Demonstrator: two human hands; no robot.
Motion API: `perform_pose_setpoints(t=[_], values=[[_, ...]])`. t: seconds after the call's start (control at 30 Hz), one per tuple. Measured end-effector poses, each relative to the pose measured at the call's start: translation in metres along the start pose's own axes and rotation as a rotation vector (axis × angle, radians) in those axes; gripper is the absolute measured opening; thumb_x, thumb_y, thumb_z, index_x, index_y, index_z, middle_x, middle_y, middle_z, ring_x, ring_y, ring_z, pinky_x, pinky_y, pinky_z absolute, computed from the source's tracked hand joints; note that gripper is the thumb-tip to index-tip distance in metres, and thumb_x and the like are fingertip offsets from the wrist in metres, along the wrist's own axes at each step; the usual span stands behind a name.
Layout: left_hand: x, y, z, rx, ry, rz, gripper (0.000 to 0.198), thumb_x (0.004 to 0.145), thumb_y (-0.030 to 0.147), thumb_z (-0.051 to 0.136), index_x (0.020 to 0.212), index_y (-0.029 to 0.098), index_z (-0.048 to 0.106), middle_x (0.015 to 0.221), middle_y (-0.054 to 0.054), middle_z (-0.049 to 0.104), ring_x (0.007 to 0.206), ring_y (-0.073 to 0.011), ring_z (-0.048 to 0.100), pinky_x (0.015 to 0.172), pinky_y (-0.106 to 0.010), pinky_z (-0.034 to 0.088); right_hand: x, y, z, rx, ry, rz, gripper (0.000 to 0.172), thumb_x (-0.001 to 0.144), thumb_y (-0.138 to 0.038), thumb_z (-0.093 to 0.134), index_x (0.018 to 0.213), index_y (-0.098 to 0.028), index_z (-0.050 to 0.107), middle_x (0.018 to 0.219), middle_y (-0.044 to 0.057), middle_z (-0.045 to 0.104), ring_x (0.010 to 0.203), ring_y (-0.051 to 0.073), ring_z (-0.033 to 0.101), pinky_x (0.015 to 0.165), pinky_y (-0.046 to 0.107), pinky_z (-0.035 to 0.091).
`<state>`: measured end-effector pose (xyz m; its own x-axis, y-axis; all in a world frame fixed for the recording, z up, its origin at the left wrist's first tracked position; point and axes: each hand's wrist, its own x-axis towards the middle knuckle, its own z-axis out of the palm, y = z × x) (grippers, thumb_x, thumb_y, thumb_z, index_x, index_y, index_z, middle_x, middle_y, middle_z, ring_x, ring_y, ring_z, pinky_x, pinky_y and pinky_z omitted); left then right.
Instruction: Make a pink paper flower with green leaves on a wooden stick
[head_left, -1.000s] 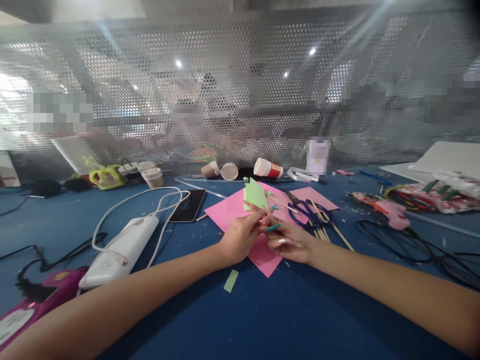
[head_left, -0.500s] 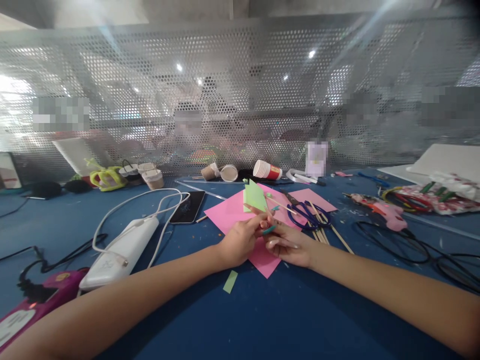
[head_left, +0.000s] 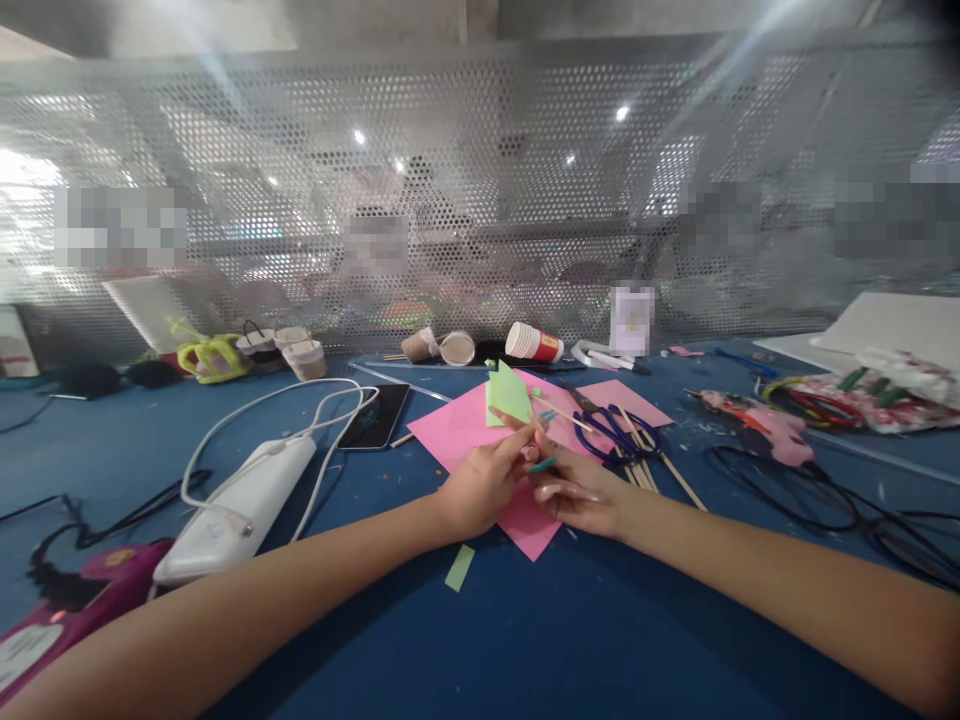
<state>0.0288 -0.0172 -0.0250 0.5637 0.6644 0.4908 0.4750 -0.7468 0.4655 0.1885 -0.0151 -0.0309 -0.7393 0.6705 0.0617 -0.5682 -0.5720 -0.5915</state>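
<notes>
My left hand and my right hand meet over pink paper at the middle of the blue table. Both have fingers pinched together around a small teal strip, its end showing between them. Just behind the fingers stands folded light green paper. Scissors with dark blue handles lie beyond my right hand, next to several thin wooden sticks. A small green paper piece rests nearer, below my left wrist.
To the left are a white power bank with its cable, a phone and a magenta power strip. A pink glue gun with black cord lies right. Paper cups line the back by a perforated metal screen.
The teal strip has tilted and shifted slightly to the right between my fingers. Both hands stay in nearly the same place.
</notes>
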Motion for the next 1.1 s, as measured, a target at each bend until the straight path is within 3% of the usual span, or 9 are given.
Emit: perform_pose_setpoints(t=[0.13, 0.33, 0.5, 0.67, 0.77, 0.9, 1.1], values=[[0.0010, -0.0017, -0.0015, -0.040, 0.016, -0.063, 0.050, 0.083, 0.006, 0.039, 0.131, 0.018, 0.045, 0.092, -0.007, 0.068, 0.080, -0.0165, 0.065, 0.074, -0.030, 0.053, 0.0022, 0.0013, -0.0008, 0.006, -0.087, 0.026, 0.019, 0.093, -0.024, 0.052, 0.083, -0.012, 0.063, 0.062, -0.007, 0.064, 0.025, -0.004, 0.024, 0.059, 0.014, 0.055], [0.0031, -0.0004, -0.0022, -0.111, -0.016, -0.055, 0.046, 0.086, 0.010, 0.036, 0.130, 0.017, 0.047, 0.086, -0.005, 0.066, 0.069, -0.0128, 0.061, 0.072, -0.029, 0.053, 0.0022, 0.0009, -0.0043, 0.044, -0.028, 0.020, 0.015, 0.093, -0.011, 0.049, 0.085, -0.013, 0.061, 0.068, -0.007, 0.065, 0.026, -0.005, 0.020, 0.060, 0.013, 0.054], [0.0021, -0.0032, -0.0019, -0.121, -0.041, -0.008, 0.039, 0.089, 0.016, 0.039, 0.127, 0.016, 0.046, 0.092, -0.008, 0.067, 0.082, -0.0170, 0.063, 0.077, -0.033, 0.052, 0.0011, 0.0003, -0.0023, 0.063, -0.015, 0.027, 0.016, 0.095, -0.016, 0.048, 0.085, -0.015, 0.061, 0.066, -0.009, 0.064, 0.026, -0.005, 0.016, 0.060, 0.012, 0.054], [0.0028, -0.0057, -0.0008, -0.237, 0.051, -0.001, 0.010, 0.088, 0.017, 0.044, 0.089, 0.018, 0.054, 0.109, -0.011, 0.066, 0.084, -0.0173, 0.063, 0.076, -0.034, 0.052, 0.0007, 0.0003, -0.0001, 0.018, -0.087, 0.043, 0.021, 0.095, -0.027, 0.049, 0.082, -0.015, 0.060, 0.058, -0.010, 0.058, 0.027, -0.003, 0.018, 0.061, 0.013, 0.054], [0.0052, -0.0048, -0.0017, -0.377, 0.099, 0.008, 0.009, 0.089, 0.018, 0.043, 0.083, 0.019, 0.050, 0.113, -0.011, 0.064, 0.093, -0.0181, 0.063, 0.080, -0.036, 0.051, -0.0005, -0.0002, -0.0005, 0.006, -0.122, 0.033, 0.018, 0.095, -0.022, 0.050, 0.083, -0.014, 0.061, 0.051, -0.012, 0.051, 0.028, -0.002, 0.023, 0.063, 0.013, 0.054], [0.0071, -0.0021, -0.0053, -0.532, 0.057, 0.036, 0.012, 0.089, 0.025, 0.049, 0.081, 0.017, 0.052, 0.096, -0.007, 0.065, 0.102, -0.0191, 0.060, 0.090, -0.036, 0.047, -0.0013, -0.0007, 0.0000, 0.014, -0.079, 0.020, 0.011, 0.092, -0.014, 0.053, 0.084, -0.013, 0.061, 0.054, -0.011, 0.053, 0.026, -0.004, 0.021, 0.053, 0.009, 0.050], [0.0043, 0.0009, -0.0082, -0.467, 0.053, -0.023, 0.022, 0.086, 0.034, 0.057, 0.091, 0.014, 0.062, 0.088, -0.007, 0.066, 0.088, -0.0190, 0.061, 0.084, -0.035, 0.047, 0.0003, -0.0002, 0.0018, 0.011, 0.051, 0.008, 0.009, 0.088, -0.017, 0.060, 0.080, -0.014, 0.060, 0.068, -0.006, 0.064, 0.029, -0.003, 0.028, 0.033, 0.007, 0.034]])
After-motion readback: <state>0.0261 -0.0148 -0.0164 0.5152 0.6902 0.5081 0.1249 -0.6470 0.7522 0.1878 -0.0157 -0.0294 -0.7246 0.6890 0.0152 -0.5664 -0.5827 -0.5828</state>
